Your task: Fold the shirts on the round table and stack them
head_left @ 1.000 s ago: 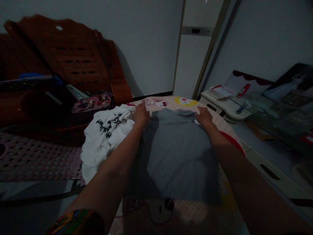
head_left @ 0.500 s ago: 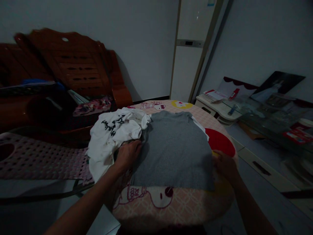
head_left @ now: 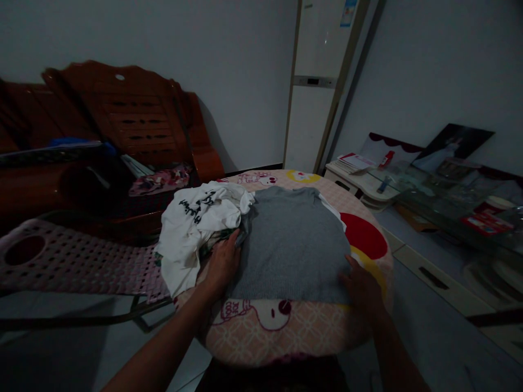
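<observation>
A grey knitted top (head_left: 292, 245) with a ribbed hem lies spread flat on a round table, its hem toward me. My left hand (head_left: 223, 264) rests along its left side, fingers stretched out against the edge of the cloth. On the opposite side, my right hand (head_left: 363, 287) touches the lower right edge with its fingers apart. Bunched beside the grey top on the left is a white garment (head_left: 183, 228) with black lettering. A strip of white cloth shows along the grey top's upper right edge.
The table has a pink patterned tablecloth (head_left: 306, 332). A woven pink lounge chair (head_left: 102, 267) stands at the left, before a carved wooden bench (head_left: 139, 120). To the right is a low cabinet with a glass top (head_left: 433, 201) and various items. A tall white appliance (head_left: 310, 120) stands behind.
My right hand has moved inward onto the grey top's edge and its fingers have spread. My left fingers have straightened along the left side. The hem has shifted slightly away from me.
</observation>
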Available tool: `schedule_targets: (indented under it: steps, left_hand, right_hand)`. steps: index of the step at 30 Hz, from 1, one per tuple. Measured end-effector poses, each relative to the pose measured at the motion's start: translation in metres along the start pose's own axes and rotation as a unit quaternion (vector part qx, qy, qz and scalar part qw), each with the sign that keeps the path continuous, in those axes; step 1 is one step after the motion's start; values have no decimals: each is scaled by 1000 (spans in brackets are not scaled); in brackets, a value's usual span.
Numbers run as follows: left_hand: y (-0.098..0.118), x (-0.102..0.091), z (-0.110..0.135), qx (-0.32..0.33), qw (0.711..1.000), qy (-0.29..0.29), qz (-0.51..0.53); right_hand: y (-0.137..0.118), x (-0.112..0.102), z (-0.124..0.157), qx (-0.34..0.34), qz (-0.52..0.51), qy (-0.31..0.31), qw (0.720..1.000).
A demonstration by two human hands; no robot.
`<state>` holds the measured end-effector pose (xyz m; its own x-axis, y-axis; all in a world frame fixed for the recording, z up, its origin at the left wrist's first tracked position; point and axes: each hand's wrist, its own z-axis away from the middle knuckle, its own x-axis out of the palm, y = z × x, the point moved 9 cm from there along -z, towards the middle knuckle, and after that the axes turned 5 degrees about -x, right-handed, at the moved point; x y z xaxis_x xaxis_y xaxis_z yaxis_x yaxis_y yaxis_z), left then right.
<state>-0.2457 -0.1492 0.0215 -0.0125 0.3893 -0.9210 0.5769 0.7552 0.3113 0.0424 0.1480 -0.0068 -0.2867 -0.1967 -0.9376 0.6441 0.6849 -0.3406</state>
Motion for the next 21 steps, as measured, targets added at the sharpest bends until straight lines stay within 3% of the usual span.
schedule_targets:
  steps: [5, 9, 13, 16, 21]
  left_hand:
    - [2, 2, 2, 23, 996, 56, 64]
    - [2, 4, -6, 9, 998, -12, 68]
    - [1, -15, -10, -2, 996, -43, 78]
    - [-5, -19, -8, -13, 998, -51, 41]
    - [-21, -2, 1, -21, 995, -92, -22]
  right_hand:
    - [-4, -5, 2, -2, -61, 58, 996]
    - [10, -15, -3, 20, -222, 79, 972]
    - [24, -36, -4, 43, -312, 88, 945]
    - [22, -44, -2, 17, -297, 64, 952]
    - [23, -25, 5, -5, -190, 8, 982]
